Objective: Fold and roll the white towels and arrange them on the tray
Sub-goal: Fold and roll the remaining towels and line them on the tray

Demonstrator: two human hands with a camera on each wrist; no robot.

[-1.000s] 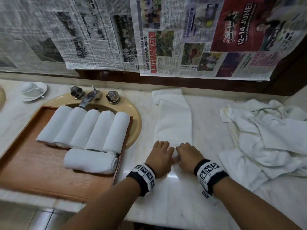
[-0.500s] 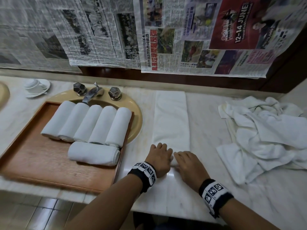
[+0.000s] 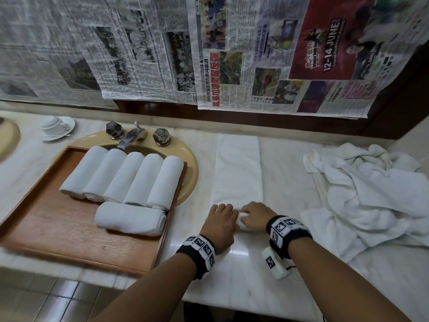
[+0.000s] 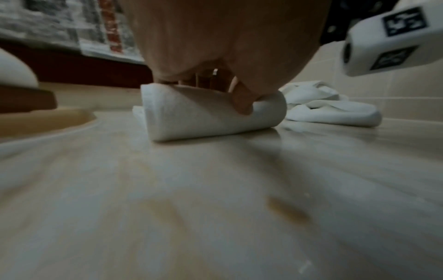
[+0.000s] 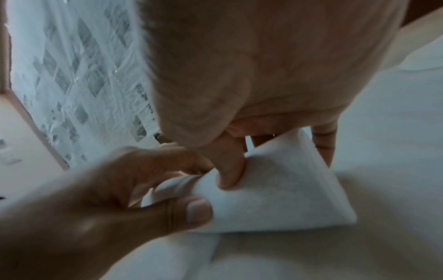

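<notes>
A folded towel (image 3: 238, 170) lies as a long strip on the marble bench (image 3: 290, 180), running from the wall toward 6 o'clock, right of the sink (image 3: 188, 156). Its near end is turned up into a short roll (image 4: 210, 113) resting on the bench. Both hands sit on that roll, side by side and touching. The left hand (image 3: 219, 225) covers the roll's left part, fingers curled over the top and the thumb pressed against the near side; its grip is closed round the roll. The right hand (image 3: 254, 216) holds the right part the same way, fingers bent over the top, thumb (image 5: 230, 166) dug into the cloth.

The tray (image 3: 46, 233) lies at 9 o'clock from the hands, partly over the sink. On it, five rolled towels (image 3: 123, 176) lie touching in a row, slanted toward 1 o'clock. A sixth roll (image 3: 130, 218) lies crosswise against their near ends, by the tray's right edge.

At 3 o'clock from the hands, a loose heap of towels (image 3: 366, 194) is piled on the bench, apart from the strip. A cup on a saucer (image 3: 56, 126) stands at 10 o'clock, beyond the tray. Newspaper (image 3: 232, 54) hangs across the wall at 12 o'clock, above the tap (image 3: 131, 138).
</notes>
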